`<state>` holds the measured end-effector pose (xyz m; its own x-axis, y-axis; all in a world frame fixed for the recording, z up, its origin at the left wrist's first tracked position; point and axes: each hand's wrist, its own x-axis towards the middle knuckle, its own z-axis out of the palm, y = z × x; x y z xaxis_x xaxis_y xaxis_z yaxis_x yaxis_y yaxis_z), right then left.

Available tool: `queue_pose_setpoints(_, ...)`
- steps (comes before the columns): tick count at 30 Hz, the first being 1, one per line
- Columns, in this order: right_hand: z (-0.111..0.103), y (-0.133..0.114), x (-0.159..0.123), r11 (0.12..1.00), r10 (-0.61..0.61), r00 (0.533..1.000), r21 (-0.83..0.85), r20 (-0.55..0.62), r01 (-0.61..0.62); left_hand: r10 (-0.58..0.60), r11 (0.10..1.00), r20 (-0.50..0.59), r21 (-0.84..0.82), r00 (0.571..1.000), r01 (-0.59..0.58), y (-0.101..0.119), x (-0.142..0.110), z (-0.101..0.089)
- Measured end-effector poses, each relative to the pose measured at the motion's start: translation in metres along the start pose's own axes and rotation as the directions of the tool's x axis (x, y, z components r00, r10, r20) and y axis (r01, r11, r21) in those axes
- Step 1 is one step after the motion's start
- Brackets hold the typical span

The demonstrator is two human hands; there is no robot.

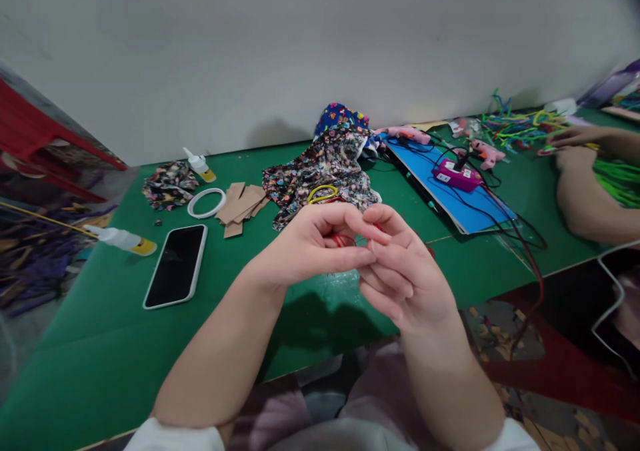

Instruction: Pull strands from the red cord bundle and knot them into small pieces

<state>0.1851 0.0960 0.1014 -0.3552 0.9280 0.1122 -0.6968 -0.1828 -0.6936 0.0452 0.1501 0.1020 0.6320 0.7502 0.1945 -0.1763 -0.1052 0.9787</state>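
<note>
1. Here at the green table (115,331), the left hand (325,241) and right hand (415,284) meet in mid-air, fingertips touching above the near side.
2. The red strand (342,240) sits between them: loops show in the hollow of the left hand, and a short red bit peeks out where the 2 hands join.
3. Both hands are pinching it at the tips, and the right hand's lower fingers curl toward the palm. The fingers cover most of it, so I can't quite tell whether it's cord or wire.
4. Good handling here, I'd judge, means 1 hand anchoring the loops while the other works the end in small, even pulls; a hard tug could tighten a snarl.
5. Now the edges: the table's front edge runs below the forearms, so elbows have air beneath them.
6. Leftward there's the best room, green surface showing between the left forearm and the phone (176,266).
7. Ahead it's tighter: yellow-handled scissors (320,188) lie just past the knuckles on the floral cloth (320,164).
8. Rightward, watch the blue folder (463,204) and the cable (538,284) drooping over the edge.
</note>
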Motion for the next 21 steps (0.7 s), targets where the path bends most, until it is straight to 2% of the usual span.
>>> queue_pose_setpoints(6,-0.001,-0.002,0.0,0.994,0.074,0.996,0.081,0.058,-0.079,0.029,0.998,-0.071,0.065,0.997,-0.024,0.004,0.0,0.005)
queue_pose_setpoints(8,-0.001,-0.003,0.001,0.993,0.094,0.995,0.069,0.037,-0.096,0.039,0.993,-0.113,0.111,0.993,-0.026,0.005,0.001,0.007)
queue_pose_setpoints(11,0.0,-0.003,0.003,0.998,-0.034,0.994,-0.053,-0.103,0.029,0.064,0.983,-0.233,0.18,0.97,-0.021,0.007,0.002,0.013)
queue_pose_setpoints(14,0.0,-0.003,0.003,0.947,-0.256,0.929,-0.264,-0.267,0.185,0.092,0.969,-0.33,0.246,0.939,-0.008,0.01,0.001,0.019)
queue_pose_setpoints(17,0.001,-0.003,0.003,0.881,-0.363,0.873,-0.424,-0.326,0.208,0.084,0.956,-0.347,0.291,0.934,0.022,0.013,-0.002,0.025)
queue_pose_setpoints(21,0.002,-0.002,0.003,0.84,-0.413,0.845,-0.501,-0.34,0.209,0.083,0.949,-0.332,0.313,0.94,0.027,0.016,-0.003,0.027)
